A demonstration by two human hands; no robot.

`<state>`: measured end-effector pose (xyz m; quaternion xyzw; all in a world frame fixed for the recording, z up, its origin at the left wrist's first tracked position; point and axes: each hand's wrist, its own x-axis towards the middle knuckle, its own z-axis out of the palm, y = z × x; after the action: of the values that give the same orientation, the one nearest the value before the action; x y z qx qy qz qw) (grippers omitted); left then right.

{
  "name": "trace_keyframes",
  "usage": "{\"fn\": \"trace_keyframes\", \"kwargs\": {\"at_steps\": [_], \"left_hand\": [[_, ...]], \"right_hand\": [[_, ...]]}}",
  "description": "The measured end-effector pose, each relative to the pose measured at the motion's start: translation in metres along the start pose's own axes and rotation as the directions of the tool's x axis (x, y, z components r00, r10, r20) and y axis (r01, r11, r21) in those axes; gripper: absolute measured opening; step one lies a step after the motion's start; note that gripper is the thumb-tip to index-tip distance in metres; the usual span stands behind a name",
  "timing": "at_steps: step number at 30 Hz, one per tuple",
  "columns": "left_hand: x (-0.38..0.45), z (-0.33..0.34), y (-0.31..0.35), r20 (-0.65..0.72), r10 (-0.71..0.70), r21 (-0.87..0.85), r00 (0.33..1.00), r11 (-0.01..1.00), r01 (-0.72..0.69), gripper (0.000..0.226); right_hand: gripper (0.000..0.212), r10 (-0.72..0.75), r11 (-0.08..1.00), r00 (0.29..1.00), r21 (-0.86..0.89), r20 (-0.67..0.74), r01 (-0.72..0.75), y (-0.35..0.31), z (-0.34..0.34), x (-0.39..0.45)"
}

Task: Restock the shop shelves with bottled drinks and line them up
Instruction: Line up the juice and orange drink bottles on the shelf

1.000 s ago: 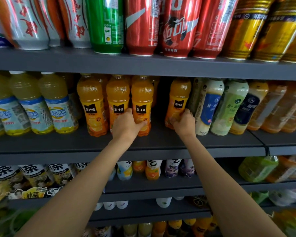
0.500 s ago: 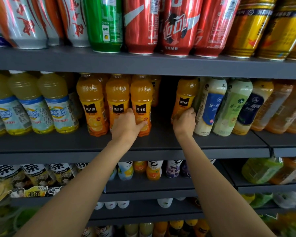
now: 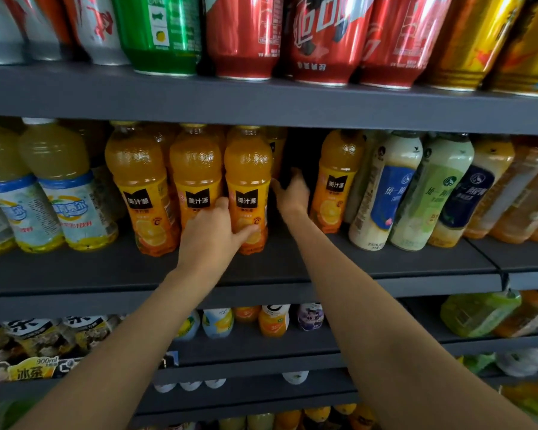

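While the left hand (image 3: 213,231) curled its fingers (image 3: 246,234) round the third juice bottle (image 3: 247,184) at the shelf (image 3: 261,265) front, a rough pull risked toppling its close neighbours. The right hand (image 3: 292,193), fingers spread and holding nothing, reached into the dark gap beside the lone bottle (image 3: 336,181). All bottles were capped and full of orange juice.
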<state>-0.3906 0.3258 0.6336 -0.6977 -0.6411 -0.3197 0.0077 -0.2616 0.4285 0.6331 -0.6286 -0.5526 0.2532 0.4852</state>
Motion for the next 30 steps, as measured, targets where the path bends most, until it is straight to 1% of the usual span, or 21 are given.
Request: {"fn": "trace_keyframes", "kwargs": {"at_steps": [3,6,8,11,13,17,19,21,24,30], "left_hand": [[0.001,0.003,-0.005,-0.024,0.017,0.005,1.0,1.0,-0.017,0.056],[0.0,0.005,-0.01,-0.028,0.029,-0.005,0.999,1.0,-0.029,0.055],[0.0,0.006,-0.011,-0.042,0.041,-0.018,0.998,0.999,-0.041,0.055],[-0.001,0.008,-0.011,-0.041,0.044,-0.013,0.998,0.999,-0.044,0.057],[-0.001,0.006,-0.01,-0.032,0.04,-0.026,0.999,0.999,-0.041,0.057],[-0.003,0.003,-0.007,-0.025,0.04,-0.027,0.999,0.999,-0.041,0.053],[-0.003,0.002,-0.006,-0.026,0.039,-0.028,0.999,0.999,-0.039,0.053],[-0.003,0.001,-0.005,-0.022,0.04,-0.027,0.999,0.999,-0.041,0.053],[-0.003,0.001,-0.004,-0.019,0.035,-0.011,0.999,0.999,-0.036,0.052],[-0.004,0.001,-0.003,-0.011,0.031,0.0,0.999,1.0,-0.031,0.051]], "right_hand": [[0.052,0.055,0.998,0.998,0.01,0.044,-0.055,0.006,0.017,0.019],[0.038,0.088,0.991,0.996,0.099,-0.015,-0.086,0.006,0.029,0.028],[0.037,0.097,0.988,0.994,0.127,-0.053,-0.089,0.0,0.031,0.03],[0.035,0.085,0.996,0.995,0.011,-0.049,-0.085,0.001,0.03,0.023],[0.039,0.078,0.997,0.996,-0.009,-0.036,-0.078,0.004,0.024,0.012],[0.053,0.108,0.993,0.993,0.054,-0.054,-0.105,0.014,0.009,-0.007],[0.056,0.093,0.994,0.993,0.056,-0.069,-0.089,0.018,0.005,-0.016],[0.052,0.046,0.999,0.995,-0.011,-0.088,-0.047,0.021,0.004,-0.024],[0.048,-0.022,0.985,0.991,-0.175,-0.129,-0.001,0.023,0.007,-0.027],[0.04,-0.049,0.949,0.988,-0.314,-0.144,0.001,0.019,0.011,-0.036]]}}
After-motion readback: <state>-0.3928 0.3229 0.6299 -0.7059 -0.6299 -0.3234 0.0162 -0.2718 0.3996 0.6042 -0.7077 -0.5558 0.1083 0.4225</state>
